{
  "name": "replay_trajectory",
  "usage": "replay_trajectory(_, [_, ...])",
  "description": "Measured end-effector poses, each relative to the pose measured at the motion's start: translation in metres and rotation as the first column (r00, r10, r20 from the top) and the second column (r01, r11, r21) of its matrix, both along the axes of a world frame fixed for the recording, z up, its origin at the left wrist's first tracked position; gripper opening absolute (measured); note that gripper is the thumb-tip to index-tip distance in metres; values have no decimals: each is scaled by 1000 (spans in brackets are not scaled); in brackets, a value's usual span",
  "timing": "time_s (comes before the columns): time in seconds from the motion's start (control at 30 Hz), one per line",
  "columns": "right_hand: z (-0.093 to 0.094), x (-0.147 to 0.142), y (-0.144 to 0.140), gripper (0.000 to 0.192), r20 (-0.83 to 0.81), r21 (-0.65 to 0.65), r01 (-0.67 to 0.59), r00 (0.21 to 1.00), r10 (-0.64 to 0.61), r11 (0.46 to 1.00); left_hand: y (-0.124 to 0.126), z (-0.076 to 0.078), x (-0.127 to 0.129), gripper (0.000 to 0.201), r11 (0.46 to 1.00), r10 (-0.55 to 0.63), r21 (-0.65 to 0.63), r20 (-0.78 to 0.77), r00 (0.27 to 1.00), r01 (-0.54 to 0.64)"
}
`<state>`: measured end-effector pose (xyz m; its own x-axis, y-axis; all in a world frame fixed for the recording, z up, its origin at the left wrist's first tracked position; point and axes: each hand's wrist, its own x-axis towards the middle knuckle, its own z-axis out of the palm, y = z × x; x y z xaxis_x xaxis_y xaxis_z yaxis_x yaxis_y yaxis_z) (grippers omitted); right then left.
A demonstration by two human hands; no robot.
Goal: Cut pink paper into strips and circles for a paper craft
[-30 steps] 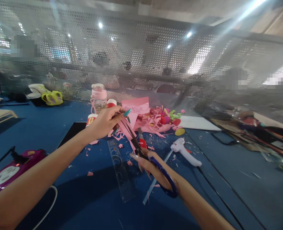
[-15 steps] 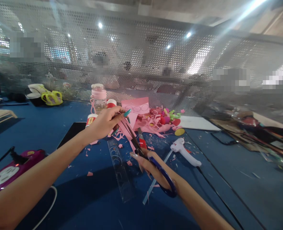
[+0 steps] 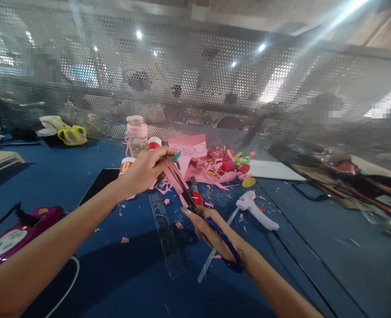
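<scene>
Pink paper [image 3: 177, 176] is pinched between the fingers of the left hand [image 3: 145, 170], which is closed on it above the middle of the table [image 3: 50, 176]. The blades of the blue-handled scissors [image 3: 212, 225] are met by the paper; the scissors are gripped by the right hand [image 3: 212, 232], with fingers curled through the handle loops, and the blades are only slightly apart.

A clear bottle with a pink lid [image 3: 136, 134] is placed toward the far edge of the table; its contents cannot be told. Just beside it two small red and white cups [image 3: 126, 165] are seen, partly hidden by the left hand.

The table is covered with dark blue cloth and is closed at the far edge by a perforated metal screen [image 3: 195, 88], behind which a bright room with ceiling lamps is blurred.

A pile of pink scraps and small coloured pieces [image 3: 222, 168] is spread near the far edge. A transparent ruler [image 3: 167, 238] lies under the hands, a white glue gun [image 3: 255, 210] to the right of them, and a red cutter [image 3: 195, 192] between. A purple device [image 3: 16, 232] is located at the left edge, and a black tablet [image 3: 98, 183] near the left forearm.
</scene>
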<state>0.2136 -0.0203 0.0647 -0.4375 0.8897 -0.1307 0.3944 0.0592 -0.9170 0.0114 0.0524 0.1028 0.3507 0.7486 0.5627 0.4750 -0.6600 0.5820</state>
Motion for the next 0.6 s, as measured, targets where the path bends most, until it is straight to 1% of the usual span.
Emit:
replay_trajectory(0.13, [2, 1, 1, 37, 73, 33, -33, 997, 30, 999, 0, 0, 0, 17, 1000, 6, 30, -10, 1000, -6])
replay_trajectory(0.6, [-1, 2, 3, 35, 124, 104, -44, 992, 31, 994, -1, 1, 0, 15, 1000, 12, 27, -12, 1000, -12])
